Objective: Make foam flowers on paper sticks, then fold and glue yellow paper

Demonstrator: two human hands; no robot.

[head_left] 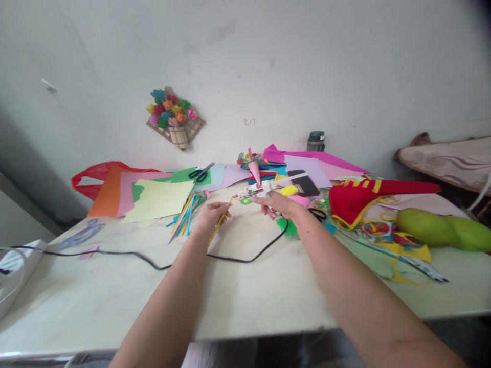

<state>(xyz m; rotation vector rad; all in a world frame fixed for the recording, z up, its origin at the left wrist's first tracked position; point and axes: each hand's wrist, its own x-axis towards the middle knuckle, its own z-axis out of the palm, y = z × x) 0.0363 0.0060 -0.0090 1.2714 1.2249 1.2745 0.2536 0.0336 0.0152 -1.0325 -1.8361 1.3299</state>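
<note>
My left hand [215, 213] pinches a thin yellow paper stick [218, 228], which slants down past the fingers. My right hand [279, 203] is wrapped round a white glue gun [264, 190] with a black cord [264, 250] trailing from it. The gun's nozzle points left, close to the stick's upper end; whether they touch I cannot tell. Below the nozzle lies a small green and yellow paper piece [245, 201]. A bundle of coloured paper sticks [186, 214] rests left of my left hand. Just beyond the gun stands a pink paper cone [254, 171].
Coloured paper sheets [161, 199] and black-handled scissors [201, 174] lie at the back left. A dark phone [304, 183], red cloth [356, 199] and green mango-shaped object [425, 227] are to the right. The cord crosses the table toward a white power strip [19, 276].
</note>
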